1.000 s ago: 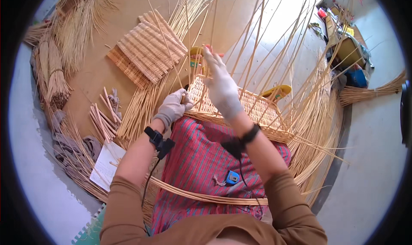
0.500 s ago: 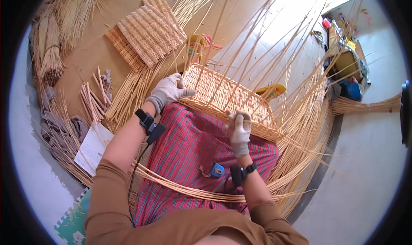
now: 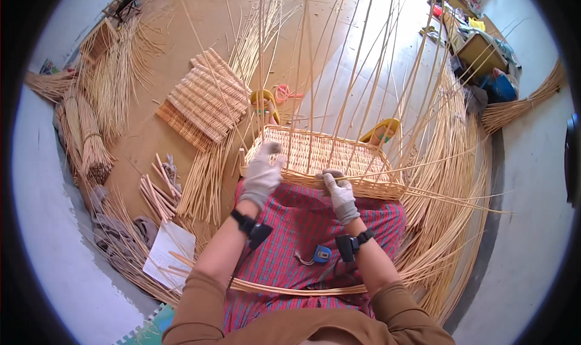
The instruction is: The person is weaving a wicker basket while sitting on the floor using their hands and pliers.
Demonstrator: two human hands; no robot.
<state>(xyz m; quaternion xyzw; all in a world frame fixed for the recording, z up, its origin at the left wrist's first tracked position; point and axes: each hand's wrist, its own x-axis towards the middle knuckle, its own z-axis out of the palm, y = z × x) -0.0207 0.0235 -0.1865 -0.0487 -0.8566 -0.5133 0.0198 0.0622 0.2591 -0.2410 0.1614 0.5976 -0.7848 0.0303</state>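
A woven wicker basket (image 3: 327,153) with low sides and long upright stakes rests across my knees on a red striped cloth (image 3: 290,218). At its near rim my right hand (image 3: 339,195), gloved in grey-white, is closed in a pinch on a wicker strand (image 3: 387,172) that runs off to the right. My left hand (image 3: 262,177), also gloved and slightly blurred, is raised over the basket's near left part. Its thumb and fingers are apart, and I see nothing held in them. A blue tape measure (image 3: 322,253) lies on the cloth in my lap.
Woven wicker panels (image 3: 209,100) lie on the floor at the far left. Loose wicker rods (image 3: 445,224) spread along my right side, and several thick sticks (image 3: 158,194) lie at left beside a paper sheet (image 3: 170,253). Yellow slippers (image 3: 382,130) show beyond the basket.
My left hand has let go of the basket's left corner and moved right, over the near rim. The basket sits flatter and lower in view; my right hand stays at the near rim.
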